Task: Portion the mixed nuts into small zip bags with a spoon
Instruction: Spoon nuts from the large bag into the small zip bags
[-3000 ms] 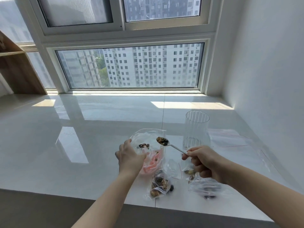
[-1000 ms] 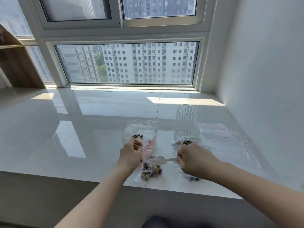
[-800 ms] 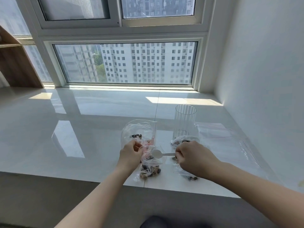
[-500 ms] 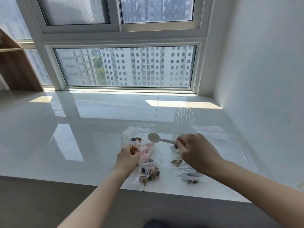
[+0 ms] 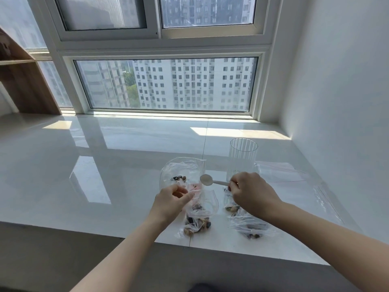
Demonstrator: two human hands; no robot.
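Left hand pinches rim of small bag, nuts inside, on counter. Right hand grips spoon, bowl looks empty, beside big nut bag. Next: dip deep, lift level, keep small bag mouth wide, tip slow.
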